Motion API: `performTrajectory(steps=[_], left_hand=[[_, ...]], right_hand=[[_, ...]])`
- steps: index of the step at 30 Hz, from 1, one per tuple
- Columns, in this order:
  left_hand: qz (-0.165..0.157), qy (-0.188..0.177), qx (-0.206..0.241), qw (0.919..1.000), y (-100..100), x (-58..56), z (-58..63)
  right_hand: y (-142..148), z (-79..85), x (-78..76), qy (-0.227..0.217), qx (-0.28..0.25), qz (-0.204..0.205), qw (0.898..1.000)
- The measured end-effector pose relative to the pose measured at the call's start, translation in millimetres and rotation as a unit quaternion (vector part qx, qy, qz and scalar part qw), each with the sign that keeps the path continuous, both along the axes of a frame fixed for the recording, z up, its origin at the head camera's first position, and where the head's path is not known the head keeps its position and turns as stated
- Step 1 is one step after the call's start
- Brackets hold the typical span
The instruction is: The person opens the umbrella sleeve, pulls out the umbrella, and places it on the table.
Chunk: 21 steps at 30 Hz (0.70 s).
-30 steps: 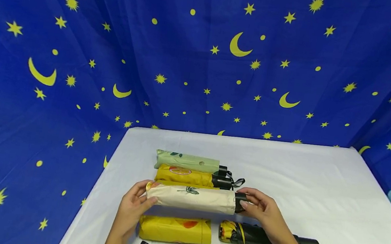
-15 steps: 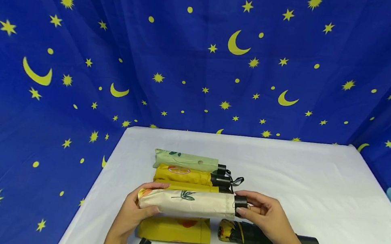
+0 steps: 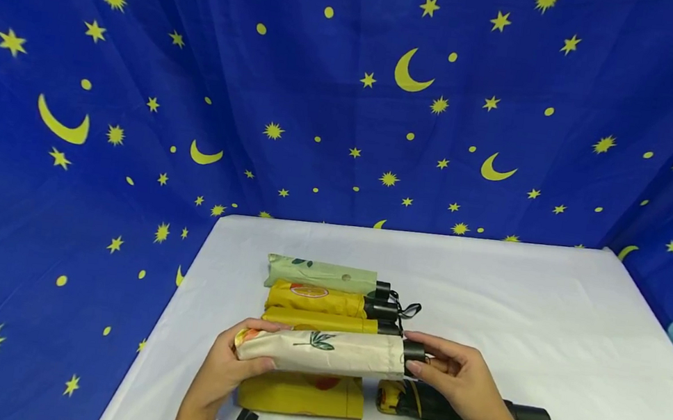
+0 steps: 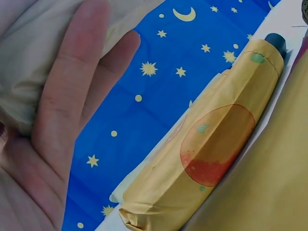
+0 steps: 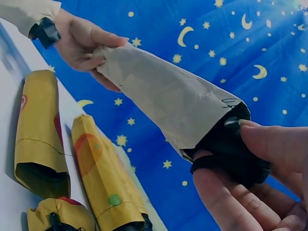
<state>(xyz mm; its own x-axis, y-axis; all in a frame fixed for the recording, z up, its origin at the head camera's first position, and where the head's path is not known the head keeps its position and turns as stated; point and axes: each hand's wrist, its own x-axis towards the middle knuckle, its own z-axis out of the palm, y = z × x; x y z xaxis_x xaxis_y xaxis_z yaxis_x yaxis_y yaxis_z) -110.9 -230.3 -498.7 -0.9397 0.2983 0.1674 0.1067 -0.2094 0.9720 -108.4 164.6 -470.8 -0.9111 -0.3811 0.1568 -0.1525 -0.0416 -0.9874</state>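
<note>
A folded umbrella in a cream cover [image 3: 325, 351] with a leaf print is held level above the table by both hands. My left hand [image 3: 222, 368] grips its closed left end, thumb in front and fingers behind. My right hand [image 3: 463, 380] pinches the black handle end [image 3: 415, 354] between thumb and fingers. In the right wrist view the black handle [image 5: 231, 149] sticks out of the cream cover's mouth. Below lies a yellow umbrella cover [image 3: 301, 396], partly hidden by the cream one; its dark end opening shows in the right wrist view.
Behind the hands lie a green umbrella [image 3: 322, 276], a yellow one with an orange-slice print [image 3: 316, 299] and another yellow one [image 3: 319, 320], side by side. A black and yellow folded umbrella [image 3: 426, 402] lies under my right wrist, on the white tablecloth [image 3: 550, 320].
Both hands have brought the cream umbrella slightly nearer and to the left. It now overlaps the near yellow cover and shows more of the yellow umbrella behind. In the last half second little has moved.
</note>
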Motion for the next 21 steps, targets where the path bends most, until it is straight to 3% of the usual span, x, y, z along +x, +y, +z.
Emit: performTrajectory(steps=[8, 21], left_hand=[[0.007, 0.012, -0.018, 0.9997, 1.4, -0.9, 2.7], [0.004, 0.031, -0.017, 0.9994, -2.5, -0.7, 0.9]], right_hand=[[-1.8, 0.6, 2.8, -0.018, 0.017, -0.037, 0.999], [6.7, -4.1, 3.1, -0.018, -0.048, -0.032, 0.998]])
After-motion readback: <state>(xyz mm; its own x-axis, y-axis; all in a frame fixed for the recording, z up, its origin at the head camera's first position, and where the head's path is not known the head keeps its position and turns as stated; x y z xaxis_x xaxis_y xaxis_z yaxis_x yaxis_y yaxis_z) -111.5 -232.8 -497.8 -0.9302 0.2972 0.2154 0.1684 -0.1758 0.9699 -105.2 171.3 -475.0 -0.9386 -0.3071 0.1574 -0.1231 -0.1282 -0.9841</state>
